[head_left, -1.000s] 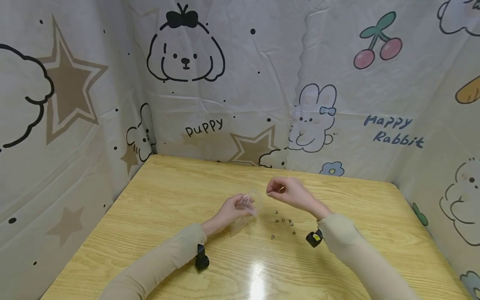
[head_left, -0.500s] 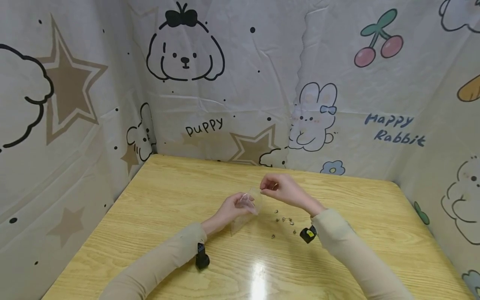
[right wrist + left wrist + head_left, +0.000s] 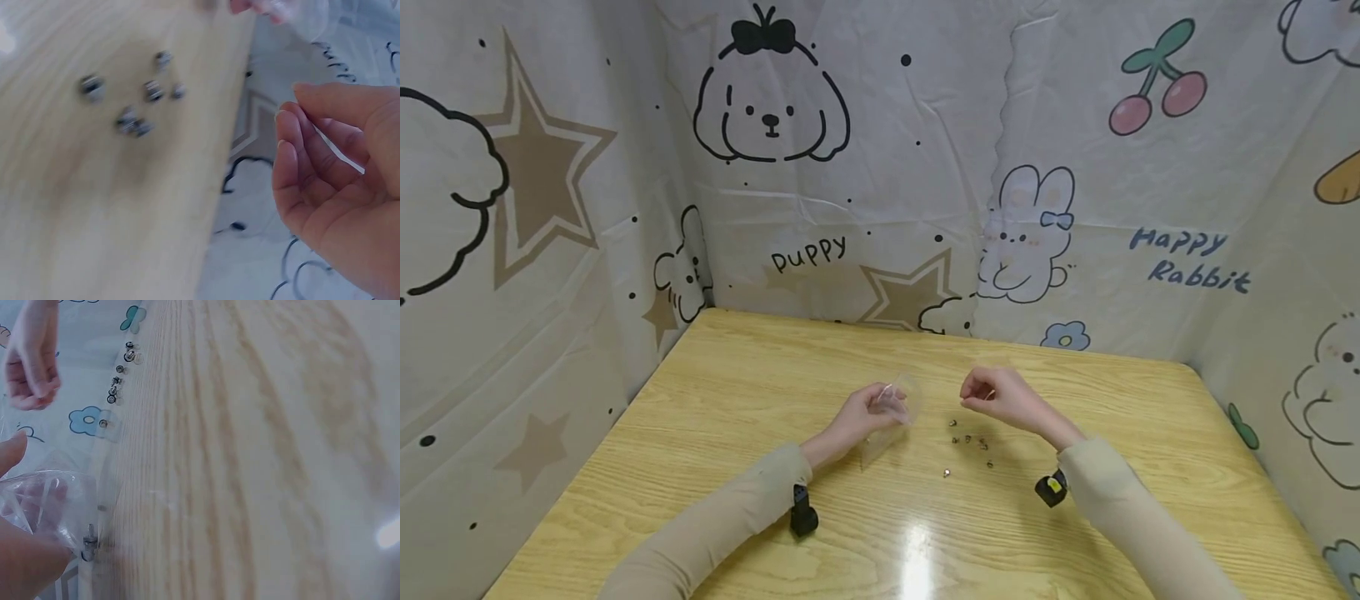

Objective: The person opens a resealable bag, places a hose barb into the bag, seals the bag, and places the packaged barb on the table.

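Note:
My left hand (image 3: 853,423) grips a clear plastic bag (image 3: 911,388) near its mouth, thumb on one side, and the bag hangs down towards the table. Low in the bag, in the left wrist view, lie small metal parts (image 3: 89,540). To the right of the bag, my right hand (image 3: 1007,398) is raised over the table with its fingers loosely curled. The right wrist view shows nothing between the thumb and fingertips (image 3: 286,119). Below it several small silvery metal pieces with dark bands (image 3: 153,90) lie scattered on the wood; their exact kind is too blurred to read.
The light wood table (image 3: 760,367) spreads out on all sides of the hands. A printed cloth (image 3: 865,167) hangs behind it and along both sides. Black wrist cameras (image 3: 803,514) are strapped at the sleeves, and a bright reflection lies on the near tabletop.
My right hand moved left to the bag's mouth, then back right and lower, away from it. A tiny dark spot at its fingertips a second ago is gone. The left hand has barely moved.

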A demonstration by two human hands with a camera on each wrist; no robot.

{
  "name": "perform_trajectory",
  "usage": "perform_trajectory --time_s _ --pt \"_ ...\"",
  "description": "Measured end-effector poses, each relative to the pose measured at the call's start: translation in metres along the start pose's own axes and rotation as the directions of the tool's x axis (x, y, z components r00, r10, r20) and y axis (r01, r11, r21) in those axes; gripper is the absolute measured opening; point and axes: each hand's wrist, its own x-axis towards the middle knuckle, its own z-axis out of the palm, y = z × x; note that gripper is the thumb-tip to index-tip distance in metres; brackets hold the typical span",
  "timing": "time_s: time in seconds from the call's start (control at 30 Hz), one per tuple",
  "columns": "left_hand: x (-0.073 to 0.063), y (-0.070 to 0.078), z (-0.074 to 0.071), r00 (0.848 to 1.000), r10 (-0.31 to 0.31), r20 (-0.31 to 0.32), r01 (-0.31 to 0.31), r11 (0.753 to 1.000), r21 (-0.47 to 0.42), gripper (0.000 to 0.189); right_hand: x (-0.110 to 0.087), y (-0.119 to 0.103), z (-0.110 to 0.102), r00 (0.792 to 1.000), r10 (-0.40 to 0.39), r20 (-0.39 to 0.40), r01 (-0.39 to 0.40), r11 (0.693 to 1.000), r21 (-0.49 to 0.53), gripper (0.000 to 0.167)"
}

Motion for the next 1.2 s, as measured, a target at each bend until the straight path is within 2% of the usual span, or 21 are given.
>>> perform_trajectory --time_s 0.2,0.43,0.67,1.2 --pt "0.0 -0.001 0.0 1.0 -0.004 -0.003 0.004 1.0 0.001 0.033 -0.016 0.024 0.007 0.998 0.053 0.018 -0.052 0.997 -0.051 0.004" --pt "-0.001 -0.001 0.0 1.0 -0.011 0.009 0.011 1.0 -0.004 0.034 -0.031 0.037 0.013 0.992 0.101 0.071 -0.099 0.995 -0.032 0.004" --pt "-0.001 -0.002 -0.001 1.0 -0.007 0.004 0.007 1.0 -0.02 0.032 -0.037 0.041 0.019 0.992 0.103 0.07 -0.099 0.994 -0.05 0.005" --pt "-0.002 0.0 0.0 1.0 -0.026 0.005 0.027 0.999 -0.023 0.033 -0.035 0.04 0.03 0.992 0.111 0.058 -0.106 0.991 -0.082 0.005"
